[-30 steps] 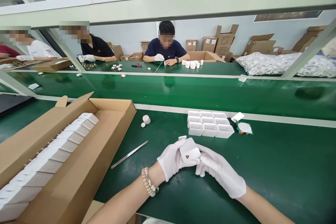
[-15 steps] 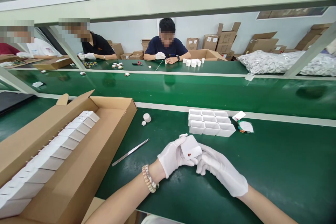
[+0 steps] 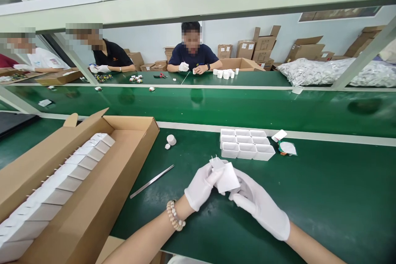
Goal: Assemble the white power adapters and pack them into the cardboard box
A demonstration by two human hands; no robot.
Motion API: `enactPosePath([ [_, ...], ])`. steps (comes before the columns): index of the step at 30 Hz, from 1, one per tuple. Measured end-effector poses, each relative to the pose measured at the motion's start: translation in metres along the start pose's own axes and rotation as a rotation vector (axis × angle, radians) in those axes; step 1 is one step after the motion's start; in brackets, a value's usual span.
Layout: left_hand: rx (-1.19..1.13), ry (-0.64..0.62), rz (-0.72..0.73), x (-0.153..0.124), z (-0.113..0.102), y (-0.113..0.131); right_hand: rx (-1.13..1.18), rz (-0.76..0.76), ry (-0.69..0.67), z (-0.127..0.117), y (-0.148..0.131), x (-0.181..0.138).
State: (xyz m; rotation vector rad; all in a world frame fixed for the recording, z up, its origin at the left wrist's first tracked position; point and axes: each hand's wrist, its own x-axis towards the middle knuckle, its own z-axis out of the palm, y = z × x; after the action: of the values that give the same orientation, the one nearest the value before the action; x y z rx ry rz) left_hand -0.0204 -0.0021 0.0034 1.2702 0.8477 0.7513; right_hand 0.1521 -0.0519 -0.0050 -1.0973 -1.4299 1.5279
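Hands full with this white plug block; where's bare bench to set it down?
Widest: green mat right of the right hand, below the white plastic shells. Smaller gap between small white roll and shells. Crowded left: brown cardboard box, metal tweezers.

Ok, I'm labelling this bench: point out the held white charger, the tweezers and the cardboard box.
white charger (image 3: 228, 178), head view, flat white face
tweezers (image 3: 152, 181), head view, mid shaft
cardboard box (image 3: 93, 210), head view, near outer wall

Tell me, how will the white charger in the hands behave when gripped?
The charger looks stiff: its flat faces show no bend between the left hand and right hand. Its smooth shell may slip in cloth gloves. Its boxy form should not roll.
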Motion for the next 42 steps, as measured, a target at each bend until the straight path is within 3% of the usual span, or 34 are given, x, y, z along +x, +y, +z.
enactPosePath([
  [2,0.283,0.080,0.116,-0.001,0.004,-0.005,-0.140,0.027,0.106,0.005,0.011,0.001],
  [4,0.478,0.081,0.143,-0.002,0.009,-0.008,-0.234,0.013,0.209,0.012,0.021,0.002],
  [7,0.543,-0.121,0.195,-0.006,0.015,-0.005,-0.181,-0.006,0.309,0.019,0.028,0.002],
  [9,0.506,-0.313,0.274,-0.008,0.013,0.002,-0.097,0.010,0.310,0.018,0.028,0.002],
  [11,0.500,-0.406,0.323,-0.009,0.007,0.009,-0.039,-0.033,0.290,0.012,0.026,0.003],
  [13,0.562,-0.329,0.364,-0.010,0.001,0.013,-0.043,-0.102,0.290,0.006,0.025,0.005],
  [16,0.726,-0.041,0.392,-0.011,0.000,0.012,-0.122,-0.095,0.360,0.003,0.026,0.007],
  [18,0.837,0.044,0.378,-0.013,0.006,0.009,-0.129,-0.089,0.361,0.004,0.025,0.009],
  [22,0.865,-0.006,0.381,-0.017,0.015,0.008,-0.145,-0.168,0.232,0.007,0.019,0.009],
  [26,0.871,-0.047,0.386,-0.018,0.005,0.014,-0.175,-0.163,0.155,0.006,0.014,0.007],
  [30,1.009,-0.186,0.531,-0.015,-0.005,0.022,-0.224,-0.164,0.068,0.003,0.015,0.003],
  [35,1.189,-0.321,0.614,-0.011,0.000,0.020,-0.349,-0.117,0.019,0.004,0.013,-0.001],
  [42,1.284,-0.153,0.745,-0.008,0.008,0.002,-0.325,-0.130,0.099,0.007,0.017,0.002],
])
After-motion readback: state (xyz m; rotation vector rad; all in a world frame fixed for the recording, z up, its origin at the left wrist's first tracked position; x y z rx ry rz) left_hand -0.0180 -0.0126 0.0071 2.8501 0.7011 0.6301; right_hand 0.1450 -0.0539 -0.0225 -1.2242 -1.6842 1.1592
